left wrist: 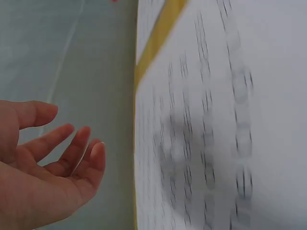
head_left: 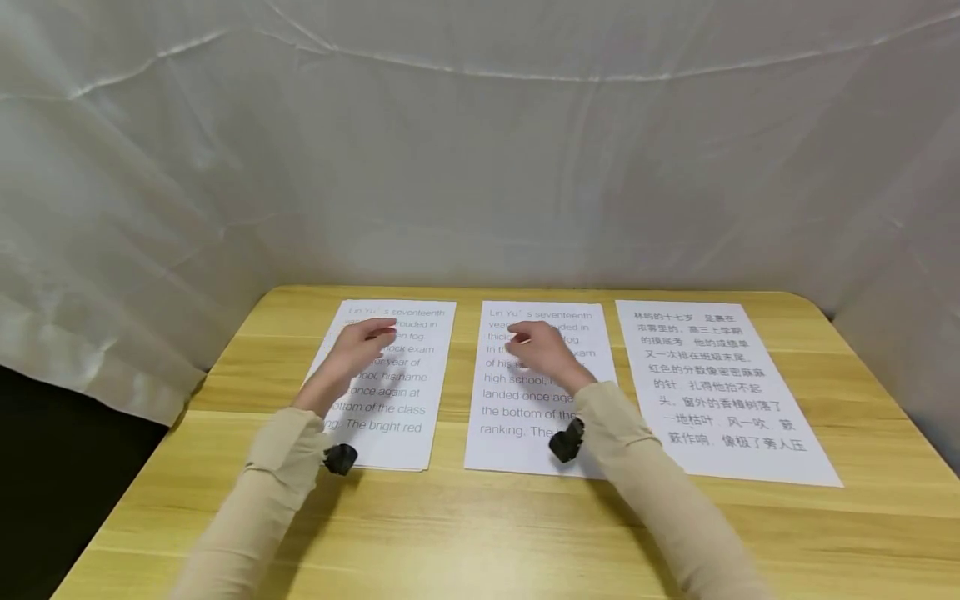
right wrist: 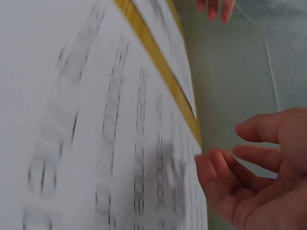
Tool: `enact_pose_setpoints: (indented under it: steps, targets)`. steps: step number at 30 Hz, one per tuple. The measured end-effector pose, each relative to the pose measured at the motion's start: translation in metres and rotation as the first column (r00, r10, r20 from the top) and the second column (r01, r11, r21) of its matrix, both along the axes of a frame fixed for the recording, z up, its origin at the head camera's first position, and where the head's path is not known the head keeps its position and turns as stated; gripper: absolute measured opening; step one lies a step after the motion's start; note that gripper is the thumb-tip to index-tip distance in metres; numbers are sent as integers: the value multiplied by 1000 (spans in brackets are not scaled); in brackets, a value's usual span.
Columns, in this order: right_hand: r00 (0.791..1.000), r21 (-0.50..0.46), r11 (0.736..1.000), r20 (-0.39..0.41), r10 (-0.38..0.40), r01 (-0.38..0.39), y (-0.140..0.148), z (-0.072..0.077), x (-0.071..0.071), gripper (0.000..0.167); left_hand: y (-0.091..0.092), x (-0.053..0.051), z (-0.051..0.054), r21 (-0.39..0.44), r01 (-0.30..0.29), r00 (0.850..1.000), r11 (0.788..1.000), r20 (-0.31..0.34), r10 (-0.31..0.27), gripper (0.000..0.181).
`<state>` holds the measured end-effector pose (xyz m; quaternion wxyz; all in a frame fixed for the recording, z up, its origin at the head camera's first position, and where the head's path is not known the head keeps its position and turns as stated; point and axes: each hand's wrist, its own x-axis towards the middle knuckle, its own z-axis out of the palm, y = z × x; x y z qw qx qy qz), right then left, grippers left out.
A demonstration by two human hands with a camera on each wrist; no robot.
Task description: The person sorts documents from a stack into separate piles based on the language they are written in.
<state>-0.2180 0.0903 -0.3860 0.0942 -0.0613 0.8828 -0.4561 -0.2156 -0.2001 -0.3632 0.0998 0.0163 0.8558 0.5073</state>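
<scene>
The person's left hand (head_left: 348,354) is up in the air over a white paper sheet with big black English words (head_left: 405,387). This sheet lies flat at the left of a shiny yellow-brown wooden counter (head_left: 450,533). The fingers are softly bent, with a gap between them and the thumb, and they have hold of nothing.

The right hand (head_left: 547,350) is much the same. Its fingers bend loosely, it has hold of nothing, and it is over a second white paper sheet with English words (head_left: 517,404), in the middle. In the wrist views, both hands are apart from the paper, and soft grey shadows fall on the sheets.

A third white paper sheet with black Chinese words (head_left: 723,387) lies flat at the right, near the middle one. A strip of wood shows between the left sheet and the middle one.

Both arms have light tan cloth sleeves (head_left: 262,483), and a small black thing (head_left: 341,458) sits by each wrist. Behind the counter hangs a pale grey, shiny cloth (head_left: 465,183) with creases.
</scene>
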Motion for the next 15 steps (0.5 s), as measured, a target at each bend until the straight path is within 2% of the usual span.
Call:
enact_pose_setpoints:
  steps: [5,10,15]
  targets:
    - [1000,47,999,29,-9,8,30,-1,3,43,24,3,-3,39,39,999,998,11,-39,43]
    - [997,12,999,57,-46,45,55,-1,12,41,45,2,-11,115,47,999,992,14,-49,40]
    - [997,42,996,-5,-79,79,80,0,20,41,67,0,-18,168,50,997,984,41,-58,41]
